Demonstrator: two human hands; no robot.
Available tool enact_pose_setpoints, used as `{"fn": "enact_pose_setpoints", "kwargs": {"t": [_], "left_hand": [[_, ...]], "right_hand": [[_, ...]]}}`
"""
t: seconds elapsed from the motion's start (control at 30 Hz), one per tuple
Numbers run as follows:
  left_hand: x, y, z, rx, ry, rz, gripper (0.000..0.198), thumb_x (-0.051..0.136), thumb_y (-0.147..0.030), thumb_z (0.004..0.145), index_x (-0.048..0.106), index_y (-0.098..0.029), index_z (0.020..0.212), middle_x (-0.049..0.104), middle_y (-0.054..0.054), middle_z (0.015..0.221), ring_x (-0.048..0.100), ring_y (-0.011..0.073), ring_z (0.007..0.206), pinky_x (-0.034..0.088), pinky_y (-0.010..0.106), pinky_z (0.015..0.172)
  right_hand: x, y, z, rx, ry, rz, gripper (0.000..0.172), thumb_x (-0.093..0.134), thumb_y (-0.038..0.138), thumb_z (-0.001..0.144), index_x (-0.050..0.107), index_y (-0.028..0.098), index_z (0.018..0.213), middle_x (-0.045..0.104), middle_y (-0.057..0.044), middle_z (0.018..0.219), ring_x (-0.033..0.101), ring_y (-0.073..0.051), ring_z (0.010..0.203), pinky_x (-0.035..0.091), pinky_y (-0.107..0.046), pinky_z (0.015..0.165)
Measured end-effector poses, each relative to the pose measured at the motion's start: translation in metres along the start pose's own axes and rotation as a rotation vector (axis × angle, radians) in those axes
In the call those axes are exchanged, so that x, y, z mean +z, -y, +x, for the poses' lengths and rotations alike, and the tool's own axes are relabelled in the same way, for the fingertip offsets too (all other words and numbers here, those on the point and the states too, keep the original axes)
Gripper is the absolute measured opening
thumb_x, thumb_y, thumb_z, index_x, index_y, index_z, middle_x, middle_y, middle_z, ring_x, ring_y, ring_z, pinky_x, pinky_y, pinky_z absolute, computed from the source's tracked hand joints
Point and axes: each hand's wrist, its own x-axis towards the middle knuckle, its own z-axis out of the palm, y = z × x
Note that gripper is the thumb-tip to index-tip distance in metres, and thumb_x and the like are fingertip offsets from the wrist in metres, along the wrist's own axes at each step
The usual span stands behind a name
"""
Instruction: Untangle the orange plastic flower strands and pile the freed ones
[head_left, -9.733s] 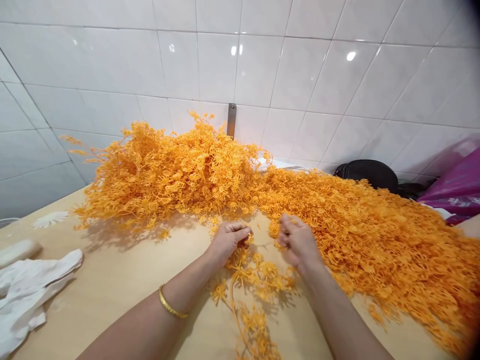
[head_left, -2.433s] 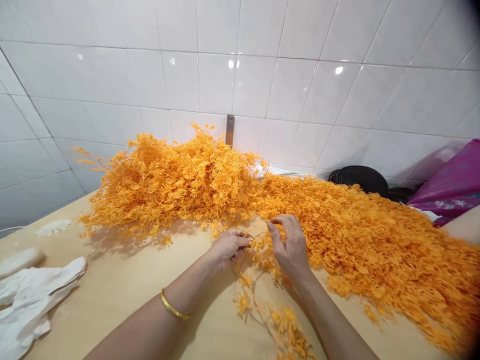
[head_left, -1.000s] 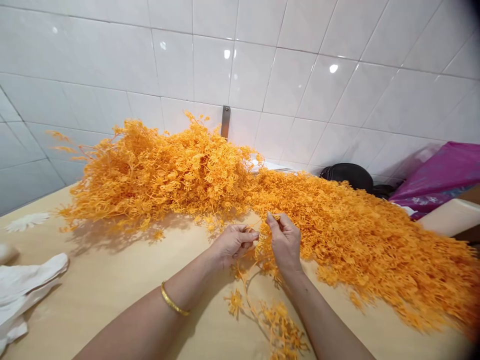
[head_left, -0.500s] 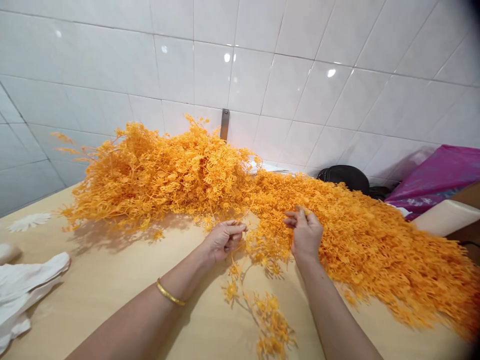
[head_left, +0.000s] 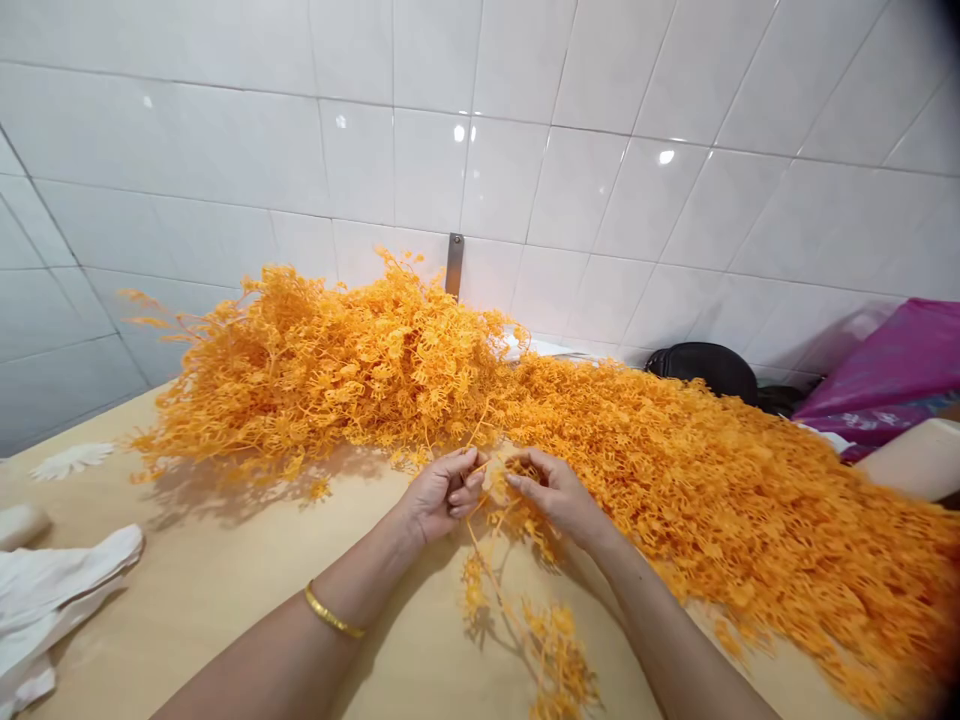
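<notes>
The right hand [head_left: 559,497] is moving in beside the left hand [head_left: 442,495], whose grip is clenching the stem of an orange foliage sprig [head_left: 499,545]. The sprig is trailing across the desk [head_left: 225,560] toward the bottom of the frame, below the orange heap [head_left: 322,380]. The right grip is touching it, closure unclear.
</notes>
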Motion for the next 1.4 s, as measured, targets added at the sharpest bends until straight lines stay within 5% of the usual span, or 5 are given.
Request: {"fn": "enact_pose_setpoints", "kwargs": {"t": [0.33,0.47,0.6,0.87,1.4], "left_hand": [[0.023,-0.011,-0.005,0.054,-0.397,0.111,0.006,0.048,-0.015,0.072,0.049,-0.011,0.067,0.053,0.005,0.063,0.052,0.0104,0.058,0.043,0.022,0.053],[0.052,-0.022,-0.021,0.595,-0.637,0.698,0.009,0.054,-0.022,0.070,0.049,-0.015,0.074,0.048,-0.001,0.063,0.045,0.0080,0.057,0.037,0.019,0.053],[0.093,-0.034,-0.016,0.928,-0.530,1.158,0.016,0.047,-0.026,0.074,0.054,-0.018,0.086,0.054,0.004,0.086,0.049,0.0137,0.081,0.037,0.025,0.071],[0.101,-0.019,0.035,0.772,-0.335,1.153,0.018,0.041,-0.023,0.074,0.057,-0.016,0.079,0.052,0.000,0.063,0.045,0.0097,0.057,0.033,0.021,0.053],[0.087,-0.031,0.028,0.372,-0.008,0.788,0.016,0.058,-0.027,0.061,0.055,-0.013,0.055,0.032,-0.006,0.045,0.023,0.0035,0.043,0.016,0.022,0.045]], "right_hand": [[-0.034,0.035,0.032,0.104,-0.006,0.147,0.022,0.056,0.036,0.066,0.046,0.017,0.065,0.043,0.006,0.050,0.035,-0.006,0.044,0.025,-0.019,0.043],[-0.041,0.038,0.030,0.067,0.031,-0.016,0.020,0.056,0.036,0.065,0.048,0.017,0.065,0.046,0.004,0.053,0.038,-0.007,0.047,0.026,-0.020,0.045],[-0.046,0.045,0.026,-0.050,-0.014,-0.158,0.026,0.061,0.030,0.061,0.051,0.020,0.083,0.053,0.000,0.080,0.047,-0.012,0.068,0.036,-0.024,0.057],[-0.053,0.057,0.024,-0.226,-0.090,-0.108,0.019,0.055,0.021,0.066,0.049,0.020,0.084,0.052,0.000,0.082,0.048,-0.014,0.078,0.037,-0.027,0.067],[-0.048,0.048,0.029,-0.115,-0.164,0.140,0.024,0.051,0.036,0.072,0.052,0.016,0.061,0.042,0.004,0.056,0.035,-0.007,0.053,0.027,-0.021,0.049]]}}
